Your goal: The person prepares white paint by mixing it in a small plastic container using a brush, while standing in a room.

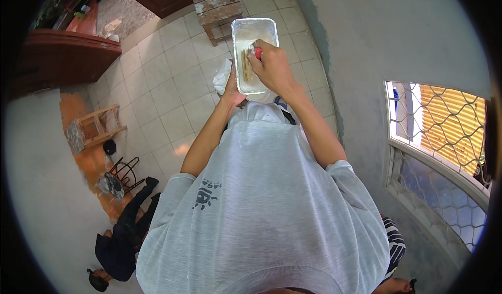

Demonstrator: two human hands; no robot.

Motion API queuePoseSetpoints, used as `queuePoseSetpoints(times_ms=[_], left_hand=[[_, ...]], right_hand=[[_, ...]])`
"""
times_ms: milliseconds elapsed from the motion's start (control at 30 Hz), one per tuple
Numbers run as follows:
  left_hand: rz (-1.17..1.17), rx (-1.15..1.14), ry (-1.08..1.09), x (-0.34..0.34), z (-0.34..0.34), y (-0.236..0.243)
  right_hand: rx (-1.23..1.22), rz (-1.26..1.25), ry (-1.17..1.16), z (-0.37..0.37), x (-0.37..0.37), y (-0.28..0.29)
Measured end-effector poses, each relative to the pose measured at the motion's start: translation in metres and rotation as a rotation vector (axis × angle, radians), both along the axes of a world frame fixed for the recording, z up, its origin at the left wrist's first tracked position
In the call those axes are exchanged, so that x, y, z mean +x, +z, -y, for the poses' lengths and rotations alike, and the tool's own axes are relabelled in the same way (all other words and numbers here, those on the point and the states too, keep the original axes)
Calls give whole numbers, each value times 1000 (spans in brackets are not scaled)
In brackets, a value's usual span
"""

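Note:
A long white pan (273,27) with a shiny metal rim is held out in front of me, with whitish paste smeared inside. My left hand (232,87) is closed around its lower left side, the fingers partly hidden beneath. Over the pan, my right hand (272,66) grips a red-handled flat tool (246,66) with a narrow yellowish strip along its head. This strip reaches down into the pan near its left wall. White residue marks the right thumb and fingers. A crumpled white plastic bag (222,77) shows just left of the pan, below my hands.
A paint-spattered wooden stool (217,6) stands ahead, and another stool (94,129) lies at left. Nearby is a black metal-framed stool (123,179). One person (120,236) is at lower left, another (393,247) at lower right. A grilled window (439,132) opens in the right wall.

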State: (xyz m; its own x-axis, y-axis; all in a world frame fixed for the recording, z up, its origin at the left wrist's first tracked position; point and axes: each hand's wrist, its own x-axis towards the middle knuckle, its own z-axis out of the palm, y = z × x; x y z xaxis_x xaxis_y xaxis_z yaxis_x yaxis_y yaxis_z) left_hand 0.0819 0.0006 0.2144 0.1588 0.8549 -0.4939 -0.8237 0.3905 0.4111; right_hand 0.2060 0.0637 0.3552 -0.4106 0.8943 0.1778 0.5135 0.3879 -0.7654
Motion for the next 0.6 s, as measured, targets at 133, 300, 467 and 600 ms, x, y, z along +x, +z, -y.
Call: queuePoseSetpoints(times_ms=[133, 300, 467, 600], left_hand=[[-25, 128, -10, -6, 2, -11], [24, 85, -27, 2, -4, -1], [66, 62, 62, -11, 1, -18], [87, 66, 46, -7, 2, -15]], right_hand=[[-55, 52, -38, -3, 12, 5], [199, -38, -67, -1, -10, -1], [-7, 54, 16, 1, 4, 3], [76, 31, -97, -5, 6, 16]])
